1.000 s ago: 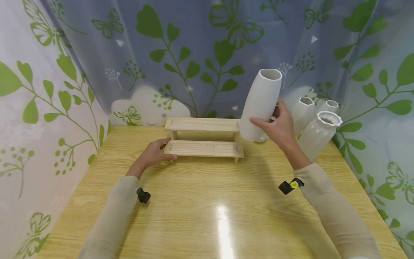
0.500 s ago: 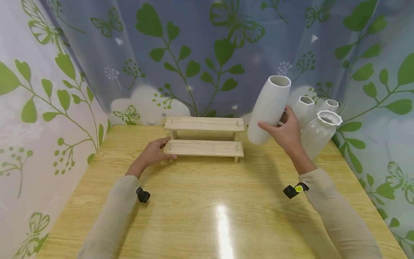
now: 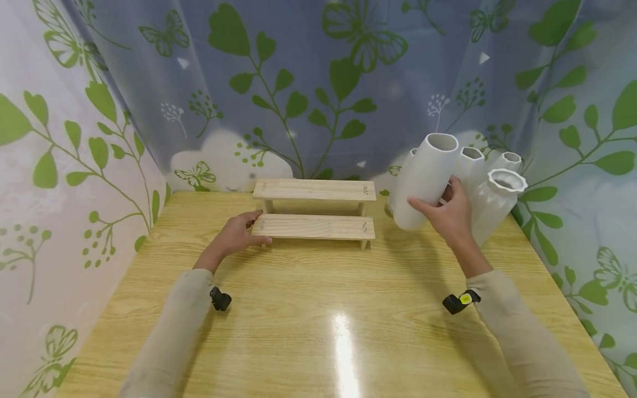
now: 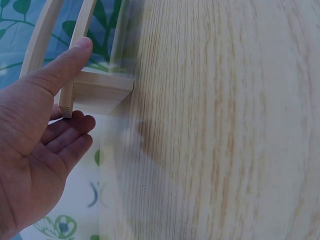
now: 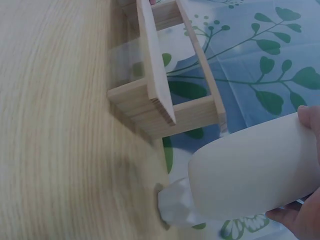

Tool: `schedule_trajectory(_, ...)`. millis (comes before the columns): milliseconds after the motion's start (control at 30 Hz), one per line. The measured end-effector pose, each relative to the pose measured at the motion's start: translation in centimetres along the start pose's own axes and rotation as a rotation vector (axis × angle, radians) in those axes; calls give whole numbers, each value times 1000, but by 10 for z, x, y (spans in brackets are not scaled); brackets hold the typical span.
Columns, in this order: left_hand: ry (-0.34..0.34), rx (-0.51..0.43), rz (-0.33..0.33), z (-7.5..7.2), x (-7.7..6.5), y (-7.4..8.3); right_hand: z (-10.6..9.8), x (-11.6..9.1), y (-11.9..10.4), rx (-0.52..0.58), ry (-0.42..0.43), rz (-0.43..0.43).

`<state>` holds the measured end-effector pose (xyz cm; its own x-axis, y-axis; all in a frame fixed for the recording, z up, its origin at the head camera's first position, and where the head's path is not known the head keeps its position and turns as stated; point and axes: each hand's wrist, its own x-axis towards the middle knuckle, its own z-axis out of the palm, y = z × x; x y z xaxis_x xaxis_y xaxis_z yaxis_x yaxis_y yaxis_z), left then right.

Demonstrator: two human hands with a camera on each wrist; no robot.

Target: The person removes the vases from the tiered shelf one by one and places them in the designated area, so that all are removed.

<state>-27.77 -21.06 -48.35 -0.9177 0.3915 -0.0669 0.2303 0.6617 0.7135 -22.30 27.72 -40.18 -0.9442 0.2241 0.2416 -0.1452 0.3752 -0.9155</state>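
Note:
My left hand (image 3: 236, 235) grips the left end of a two-tier wooden stand (image 3: 313, 226), at its lower step. In the left wrist view the thumb lies along the top of the board and the other fingers curl beneath it. To the right of the stand, my right hand (image 3: 452, 216) holds a tall smooth white vase (image 3: 427, 182) around its side. The vase leans with its mouth up and to the right. Its bottom hangs above the table in the right wrist view (image 5: 255, 170). Both steps of the stand are bare.
A faceted white vase (image 5: 177, 202) stands behind the held one, mostly hidden in the head view. More white vases stand at the right: one with a ruffled rim (image 3: 492, 207), two with angular mouths behind it. A patterned curtain (image 3: 298, 83) borders the wooden table (image 3: 298, 320).
My right hand has carried the vase rightward and lower, away from the stand, uncovering the upper step's right end and the vase behind. The left hand stays on the stand.

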Motion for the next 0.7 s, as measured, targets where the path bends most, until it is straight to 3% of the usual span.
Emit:
schedule_trajectory(367, -13, -48, -1, -1, -1, 3, -3, 0, 25, -4, 46, 40)
schedule_trajectory(700, -5, -37, 5, -1, -2, 3, -3, -3, 37, -30, 73, 31)
